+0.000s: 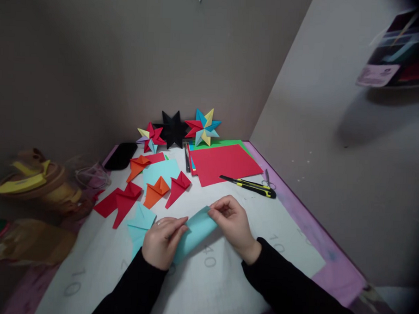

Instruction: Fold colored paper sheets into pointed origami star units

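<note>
A light blue sheet of paper [195, 237] is stretched between my two hands, slightly raised over the white sheet on the table. Thumb and fingers of my left hand [164, 240] pinch its left edge. At its upper right corner, my right hand [233, 223] pinches it the same way. Close beside my left hand lies a folded light blue paper piece [140, 221], partly covered by that hand. Beyond it are folded red pieces [127, 199] and folded orange pieces [156, 191].
Paper stars [174, 130] lean against the wall. A stack of coloured paper [230, 162], a yellow-black utility knife [253, 185] and scissors [268, 179] lie at right. A black phone [121, 156] rests back left. A clay pot [35, 182] stands far left.
</note>
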Motion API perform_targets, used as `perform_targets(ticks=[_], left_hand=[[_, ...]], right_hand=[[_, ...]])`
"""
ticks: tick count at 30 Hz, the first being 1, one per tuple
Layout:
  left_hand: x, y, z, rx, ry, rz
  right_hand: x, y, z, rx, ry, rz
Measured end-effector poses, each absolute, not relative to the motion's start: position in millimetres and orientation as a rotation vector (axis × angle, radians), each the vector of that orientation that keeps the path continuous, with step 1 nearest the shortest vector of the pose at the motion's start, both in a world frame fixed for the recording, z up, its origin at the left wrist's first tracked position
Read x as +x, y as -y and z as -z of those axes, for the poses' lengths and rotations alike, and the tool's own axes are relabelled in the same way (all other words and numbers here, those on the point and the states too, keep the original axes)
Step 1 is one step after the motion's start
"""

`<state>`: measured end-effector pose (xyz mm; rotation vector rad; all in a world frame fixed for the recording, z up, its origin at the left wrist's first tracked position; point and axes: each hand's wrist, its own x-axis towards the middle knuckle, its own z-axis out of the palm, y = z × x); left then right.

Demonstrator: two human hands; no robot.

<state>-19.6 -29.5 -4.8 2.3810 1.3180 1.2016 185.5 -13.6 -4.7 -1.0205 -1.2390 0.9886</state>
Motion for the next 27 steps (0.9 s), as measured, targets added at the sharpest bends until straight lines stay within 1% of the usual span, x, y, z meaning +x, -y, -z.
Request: perform_targets(ticks=[12,21,27], left_hand=[[-13.9,28.3,-2.5,2.389,-1.290,-1.268],[-14.6,29.5,-2.9,2.361,-1.323,-1.143],[-11.1,29.9,-8.7,2.474,-1.262,-1.074]], right_hand=[[185.5,13.1,4.5,-1.045,1.244,-0.977],[184.5,14.0,7.9,-1.037,1.237,-0.945],[183.7,15.3,6.0,-1.040,1.253,-0.942]])
